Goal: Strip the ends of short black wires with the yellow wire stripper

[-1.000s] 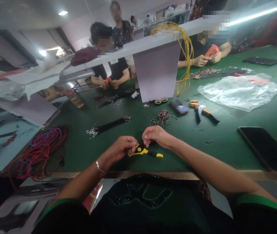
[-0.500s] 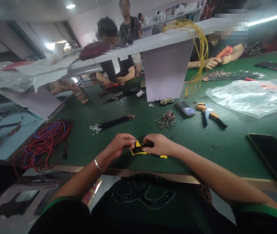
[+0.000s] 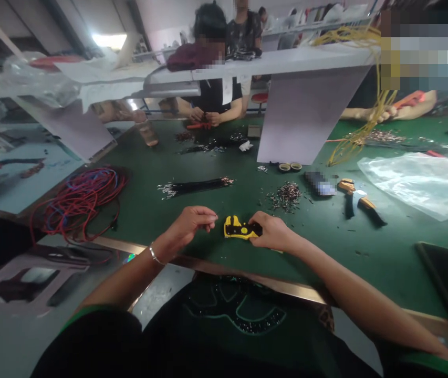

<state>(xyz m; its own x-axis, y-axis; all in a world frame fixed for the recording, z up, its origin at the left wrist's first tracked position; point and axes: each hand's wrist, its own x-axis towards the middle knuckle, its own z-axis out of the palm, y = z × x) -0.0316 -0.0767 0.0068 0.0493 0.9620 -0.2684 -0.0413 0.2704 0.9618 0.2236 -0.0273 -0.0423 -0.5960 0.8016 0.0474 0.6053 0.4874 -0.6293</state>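
Observation:
In my right hand (image 3: 273,230) is a yellow and black wire stripper (image 3: 239,229), its jaws pointing left above the green table. The fingers wrap round its black handle. My left hand (image 3: 192,227), just left of the jaws and apart from them, has thumb and forefinger pinched together. Whatever lies in that pinch is too small to make out. Beyond the hands lies a bundle of black wires (image 3: 196,186) with silvery left ends and coppery right ends. A pile of small coppery and dark bits (image 3: 285,197) sits beyond the right hand.
Red and blue cable coils (image 3: 85,202) lie at the left. Orange-handled pliers (image 3: 360,200), a clear plastic bag (image 3: 416,184) and a dark phone (image 3: 446,278) are on the right. A white shelf (image 3: 306,60) crosses above the table (image 3: 160,142), with co-workers behind it.
My left hand has drawn away leftward from the wire stripper's jaws, still pinched. The stripper now shows more openly in my right hand. The camera view has swung left.

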